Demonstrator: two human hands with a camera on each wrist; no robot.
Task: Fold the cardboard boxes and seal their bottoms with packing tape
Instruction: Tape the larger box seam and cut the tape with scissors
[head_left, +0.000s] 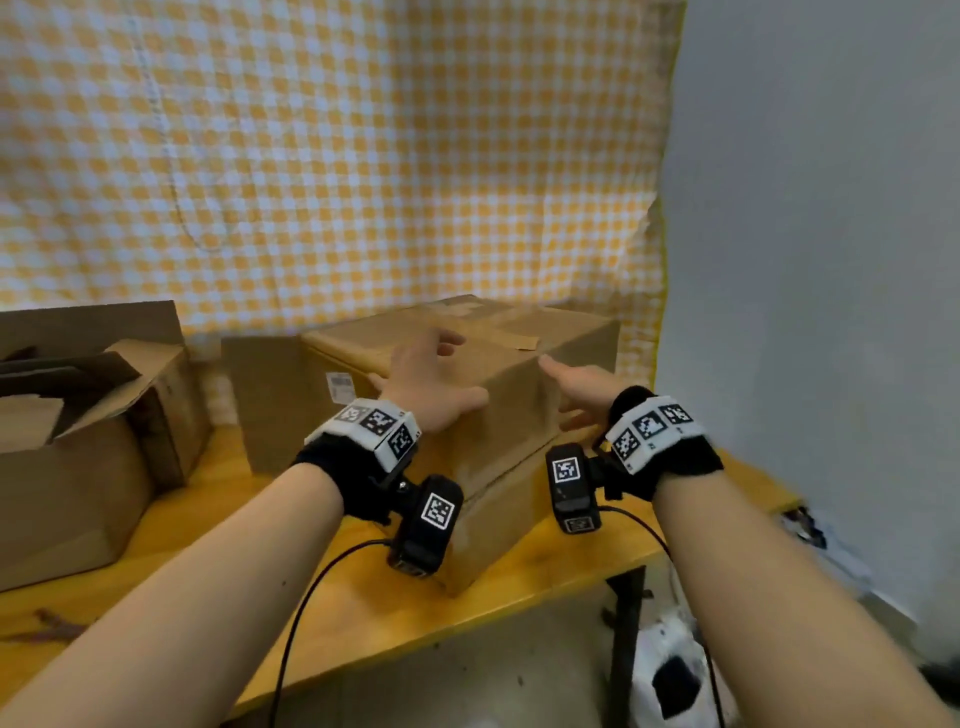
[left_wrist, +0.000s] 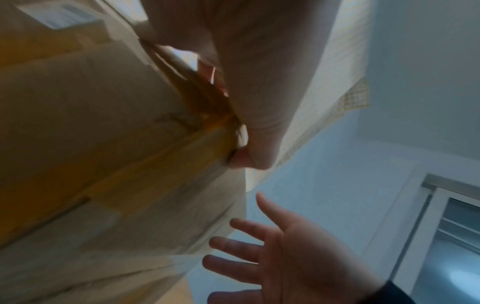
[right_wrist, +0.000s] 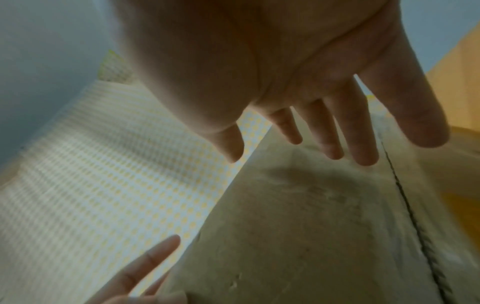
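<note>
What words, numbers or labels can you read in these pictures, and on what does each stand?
No text can be read.
White shipping label on a cardboard box: barcode and print, too blurred.
Wrist bands and wrist cameras: black-and-white square marker codes, no words.
Closed box: tape only, no print.

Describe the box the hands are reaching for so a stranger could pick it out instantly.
On the yellow table in front of the checked cloth, three cardboard boxes stand. Take the closed box at the right, with the left hand on it. Unlike the open-flapped box at the left, its top is shut and taped.
</note>
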